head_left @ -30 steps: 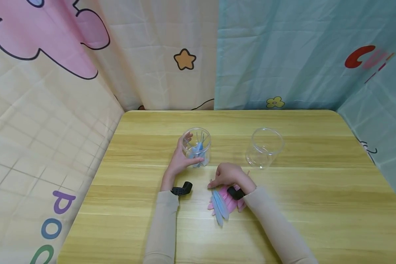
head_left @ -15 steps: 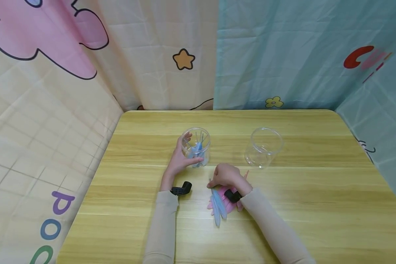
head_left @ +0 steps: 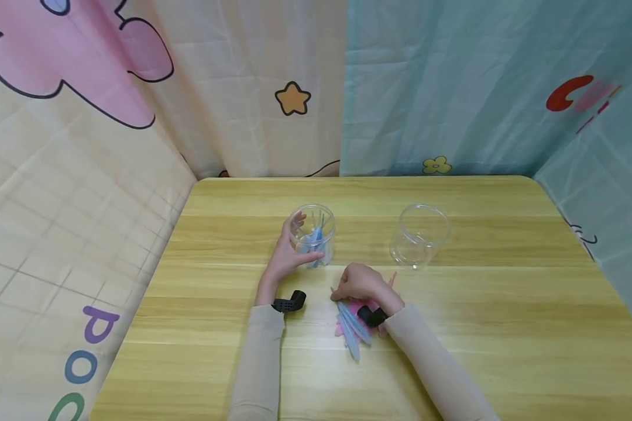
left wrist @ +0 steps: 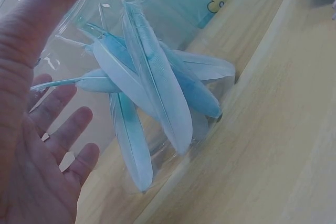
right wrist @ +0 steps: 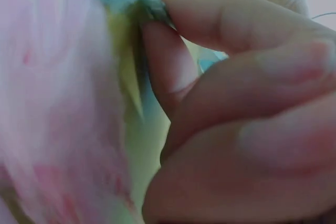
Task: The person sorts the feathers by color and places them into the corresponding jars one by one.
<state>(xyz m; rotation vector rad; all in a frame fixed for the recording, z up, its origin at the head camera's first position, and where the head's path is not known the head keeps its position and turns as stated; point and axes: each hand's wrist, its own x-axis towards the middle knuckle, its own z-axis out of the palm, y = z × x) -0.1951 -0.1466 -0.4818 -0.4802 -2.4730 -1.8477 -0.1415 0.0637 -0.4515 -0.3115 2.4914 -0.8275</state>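
Note:
My left hand (head_left: 284, 257) grips a clear jar (head_left: 334, 227) from its left side, thumb in front and fingers behind. Inside it lean several blue feathers (left wrist: 157, 77), white towards their ends, seen large in the left wrist view. Between thumb and index finger, my right hand (head_left: 360, 282) pinches blue feathers (head_left: 350, 333) by their quill ends, and their vanes point towards the person. Under them and partly hidden by the right hand lies a pile of pink feathers (right wrist: 58, 103), blurred in the right wrist view.
A second clear jar (head_left: 449, 227) stands at the right on the wooden table (head_left: 505, 327), apart from both hands. Printed curtains (head_left: 295, 140) hang behind the table and along its sides.
The blue feathers in my right hand have shifted over the pink pile, and one tip now points farther right. My left hand and the jars stay in place.

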